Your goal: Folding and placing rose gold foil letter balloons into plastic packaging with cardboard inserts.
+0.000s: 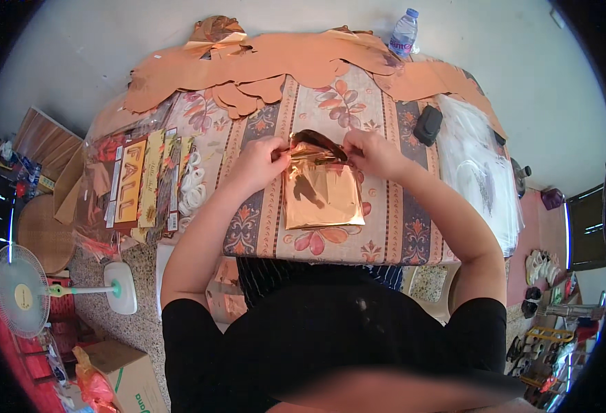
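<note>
A shiny copper-coloured foil piece (322,196), folded into a flat square, lies on the patterned tablecloth near the table's front edge. Its upper edge is lifted and curls into a dark, arched fold between my two hands. With closed fingers my left hand (263,164) pinches the foil at its upper left corner. Across from it, my right hand (373,155) grips the upper right corner, fingers also closed. Some of the fingertips are hidden behind the foil and the knuckles.
Flat copper foil cut-outs (282,56) are layered along the far edge, beside a water bottle (404,33). Printed packets (132,180) and white ribbon coils (192,184) lie left. A black object (427,125) and clear plastic bags (478,182) lie right. A fan (21,290) stands lower left.
</note>
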A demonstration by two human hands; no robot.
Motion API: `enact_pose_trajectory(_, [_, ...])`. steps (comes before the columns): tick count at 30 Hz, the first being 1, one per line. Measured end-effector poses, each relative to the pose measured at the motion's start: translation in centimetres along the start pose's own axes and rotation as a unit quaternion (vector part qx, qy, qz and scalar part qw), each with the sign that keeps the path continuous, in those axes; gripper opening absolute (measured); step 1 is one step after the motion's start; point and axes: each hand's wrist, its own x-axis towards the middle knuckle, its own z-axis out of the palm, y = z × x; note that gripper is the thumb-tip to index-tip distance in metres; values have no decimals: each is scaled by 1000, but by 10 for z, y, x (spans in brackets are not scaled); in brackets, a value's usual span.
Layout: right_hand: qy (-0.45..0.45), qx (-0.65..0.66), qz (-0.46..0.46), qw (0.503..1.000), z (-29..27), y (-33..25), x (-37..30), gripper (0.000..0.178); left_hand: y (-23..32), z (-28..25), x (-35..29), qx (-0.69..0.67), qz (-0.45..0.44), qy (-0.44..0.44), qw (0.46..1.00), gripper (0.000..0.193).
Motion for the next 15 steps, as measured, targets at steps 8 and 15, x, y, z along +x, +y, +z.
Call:
enact_pose_trajectory(8, [36,-146,-147,978,7,2,-13,16,-5,11,-8,68,147,44,986,25])
enact_pose_trajectory(15, [13,-310,-293,904,-1,0,-16,12,11,8,-14,275,373,50,885,10])
